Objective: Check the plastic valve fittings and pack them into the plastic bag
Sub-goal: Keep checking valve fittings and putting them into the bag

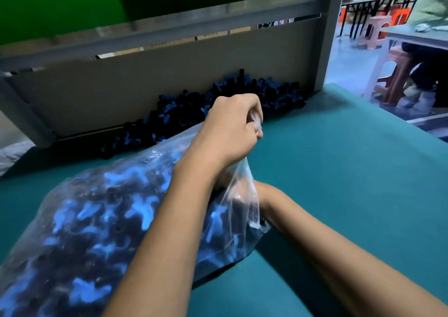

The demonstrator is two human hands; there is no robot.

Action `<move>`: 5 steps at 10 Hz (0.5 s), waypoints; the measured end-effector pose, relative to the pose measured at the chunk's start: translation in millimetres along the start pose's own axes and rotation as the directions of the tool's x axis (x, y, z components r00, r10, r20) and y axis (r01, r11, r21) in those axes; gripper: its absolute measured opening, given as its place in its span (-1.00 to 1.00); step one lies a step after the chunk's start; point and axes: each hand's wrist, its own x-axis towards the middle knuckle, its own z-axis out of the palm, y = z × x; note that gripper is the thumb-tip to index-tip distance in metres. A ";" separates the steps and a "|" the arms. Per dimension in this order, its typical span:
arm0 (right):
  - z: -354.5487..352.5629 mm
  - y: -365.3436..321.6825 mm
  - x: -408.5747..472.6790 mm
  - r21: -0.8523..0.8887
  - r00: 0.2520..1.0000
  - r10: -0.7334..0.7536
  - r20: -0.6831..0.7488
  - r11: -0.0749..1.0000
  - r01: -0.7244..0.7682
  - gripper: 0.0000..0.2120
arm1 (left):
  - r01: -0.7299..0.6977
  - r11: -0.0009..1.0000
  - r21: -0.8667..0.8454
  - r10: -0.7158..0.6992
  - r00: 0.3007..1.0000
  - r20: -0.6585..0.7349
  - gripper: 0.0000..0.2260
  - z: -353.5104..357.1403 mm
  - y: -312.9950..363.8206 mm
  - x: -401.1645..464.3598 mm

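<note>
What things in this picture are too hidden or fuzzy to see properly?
Head view, the only one:
- Right hand: inside the plastic bag, behind the left forearm; its grip is unclear.
- Fittings in the bag: blurred by shiny plastic, no detail or count.
- Bag's lower end: cut off by the picture's edge.
- Loose pile of fittings: partly behind the left hand.

A teal counter (339, 171) fills the lower frame. Behind it stands a cardboard panel (145, 86) in a grey metal frame (332, 33). Upper left is a green surface (48, 6). Upper right, pink plastic stools (373, 33) stand on the floor.
</note>
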 end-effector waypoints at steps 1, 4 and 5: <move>6.9 -13.2 -14.1 0.008 0.994 0.068 0.090 0.998 -0.069 -0.69 | -0.009 1.000 0.022 0.007 0.996 0.083 -0.79 -2.8 -2.3 6.3; 12.6 -6.3 3.6 -0.013 0.997 0.054 -0.058 0.998 -0.054 -0.74 | -0.040 0.996 0.077 0.023 0.979 0.204 -0.76 -9.3 -6.1 18.4; 3.9 -2.7 16.7 0.021 0.999 -0.015 0.047 1.000 0.014 -0.82 | -0.007 1.000 0.027 0.003 0.985 0.170 -0.76 -6.8 -7.4 18.8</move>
